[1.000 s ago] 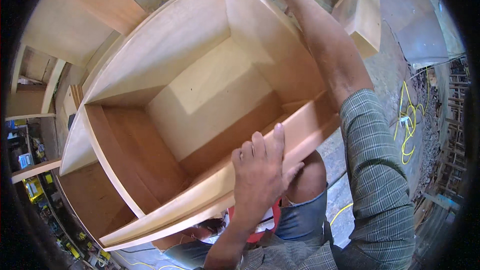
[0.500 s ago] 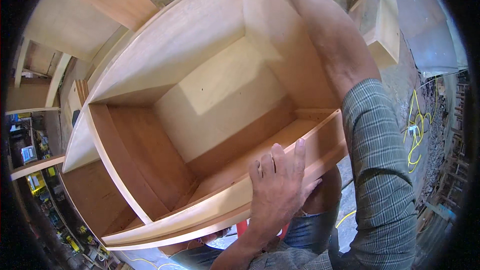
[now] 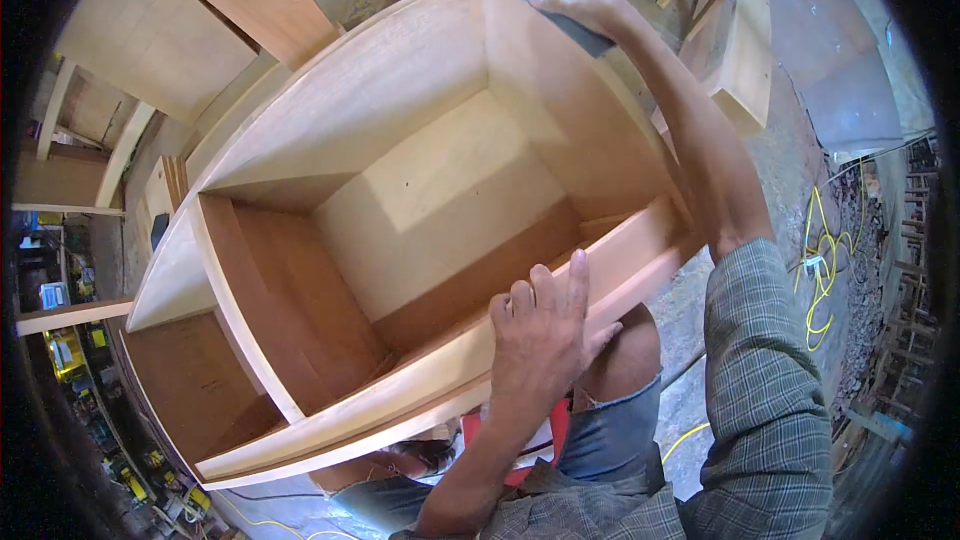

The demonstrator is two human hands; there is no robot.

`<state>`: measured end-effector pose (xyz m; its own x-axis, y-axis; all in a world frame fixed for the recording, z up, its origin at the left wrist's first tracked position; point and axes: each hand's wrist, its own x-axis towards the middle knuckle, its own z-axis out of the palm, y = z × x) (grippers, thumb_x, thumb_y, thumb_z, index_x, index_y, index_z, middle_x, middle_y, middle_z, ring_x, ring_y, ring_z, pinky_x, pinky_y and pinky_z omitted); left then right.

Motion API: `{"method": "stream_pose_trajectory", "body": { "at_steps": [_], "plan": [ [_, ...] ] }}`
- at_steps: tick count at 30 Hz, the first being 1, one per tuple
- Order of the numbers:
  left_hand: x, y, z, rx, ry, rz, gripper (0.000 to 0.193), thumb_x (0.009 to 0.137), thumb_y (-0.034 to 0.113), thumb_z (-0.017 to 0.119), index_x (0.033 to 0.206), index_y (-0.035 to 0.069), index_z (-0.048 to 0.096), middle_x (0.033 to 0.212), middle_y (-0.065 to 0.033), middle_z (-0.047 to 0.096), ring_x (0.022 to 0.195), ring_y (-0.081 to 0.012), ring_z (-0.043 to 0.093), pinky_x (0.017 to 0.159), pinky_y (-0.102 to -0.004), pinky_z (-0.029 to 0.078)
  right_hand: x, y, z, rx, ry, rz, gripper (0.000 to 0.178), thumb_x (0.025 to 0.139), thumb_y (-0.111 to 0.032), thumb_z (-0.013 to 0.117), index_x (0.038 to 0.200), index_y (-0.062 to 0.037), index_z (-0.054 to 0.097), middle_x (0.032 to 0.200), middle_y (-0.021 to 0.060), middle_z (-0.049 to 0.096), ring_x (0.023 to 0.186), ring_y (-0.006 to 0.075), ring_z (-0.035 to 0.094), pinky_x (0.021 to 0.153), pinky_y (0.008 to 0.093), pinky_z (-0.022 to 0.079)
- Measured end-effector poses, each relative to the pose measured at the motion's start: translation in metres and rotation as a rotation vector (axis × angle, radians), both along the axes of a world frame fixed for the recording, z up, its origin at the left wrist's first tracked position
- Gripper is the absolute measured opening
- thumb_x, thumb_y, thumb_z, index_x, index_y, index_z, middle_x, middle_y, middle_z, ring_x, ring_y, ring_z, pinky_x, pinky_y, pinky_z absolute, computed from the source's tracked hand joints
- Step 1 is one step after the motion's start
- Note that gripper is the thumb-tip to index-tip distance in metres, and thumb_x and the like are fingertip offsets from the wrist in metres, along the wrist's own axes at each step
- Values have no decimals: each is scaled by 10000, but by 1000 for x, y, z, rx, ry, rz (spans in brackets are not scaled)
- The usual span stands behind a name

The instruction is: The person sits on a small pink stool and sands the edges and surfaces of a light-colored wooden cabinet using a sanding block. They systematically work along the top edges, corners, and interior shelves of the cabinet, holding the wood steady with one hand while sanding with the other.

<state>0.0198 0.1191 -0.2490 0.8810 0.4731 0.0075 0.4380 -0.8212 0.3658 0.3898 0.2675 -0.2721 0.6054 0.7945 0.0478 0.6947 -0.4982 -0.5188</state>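
Observation:
A large open cabinet carcass of pale and reddish plywood point(image 3: 430, 230) stands before me, its hollow side facing up toward me. My left hand point(image 3: 540, 330) rests on the near front rail point(image 3: 400, 398), fingers stretched across it and thumb apart. At the far right, my right hand point(image 3: 590, 8) grips a dark grey piece of sandpaper point(image 3: 580, 35). The sandpaper lies against the edge of the right side panel point(image 3: 550, 90), close to its far corner. My fingers on its far side are partly hidden.
Pale plywood panels point(image 3: 150, 50) stand at the far left. A wooden frame point(image 3: 745, 60) is beyond my right arm. A yellow cord point(image 3: 822, 270) lies coiled on the floor to the right. Shelves with small coloured items point(image 3: 75, 360) are at the left.
My right hand, with the sandpaper, has come back toward me along the side panel's edge from the picture's top. My left hand stays on the front rail. The view has shifted slightly.

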Motion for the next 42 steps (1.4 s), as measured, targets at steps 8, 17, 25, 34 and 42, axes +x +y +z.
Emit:
{"method": "stream_pose_trajectory", "body": {
  "at_steps": [8, 17, 25, 34, 42],
  "plan": [
    [3, -8, -6, 45, -58, 20, 780, 709, 560, 650, 1319, 107, 471, 942, -107, 516, 812, -260, 521, 687, -405, 399, -65, -163, 25, -84, 372, -13, 681, 730, -556, 684, 1077, 19, 571, 927, 127, 630, 801, 190, 600, 738, 310, 472],
    [3, -15, -5, -57, 74, 31, 731, 817, 585, 550, 1359, 110, 427, 1122, -162, 538, 1013, -336, 540, 849, -446, 451, -115, -365, 31, -491, 42, -101, 428, 810, -373, 633, 1014, -3, 567, 927, 127, 634, 891, 243, 598, 782, 365, 454],
    [-83, 5, -6, 37, -149, 202, 439, 913, 385, 478, 1234, 91, 537, 1177, -180, 532, 1094, -353, 493, 925, -475, 379, -94, -275, 144, 546, 642, 171, 264, 835, -254, 641, 954, -22, 602, 871, 47, 614, 855, 169, 583, 734, 364, 477],
    [-92, -1, -9, 184, 30, 409, 466, 905, 392, 478, 1233, 66, 541, 1116, -165, 567, 1061, -342, 522, 911, -471, 383, -48, -166, 109, 416, 344, 350, 200, 837, -186, 559, 813, -11, 652, 861, 79, 670, 798, 208, 637, 661, 323, 503],
    [-83, 1, -8, 119, -1, 405, 507, 900, 452, 481, 1218, 63, 556, 1028, -159, 609, 967, -322, 558, 906, -478, 376, -9, -125, 76, 179, 112, 58, 142, 787, -120, 554, 896, -51, 615, 815, 61, 604, 700, 252, 577, 635, 358, 480]
  ]
}}
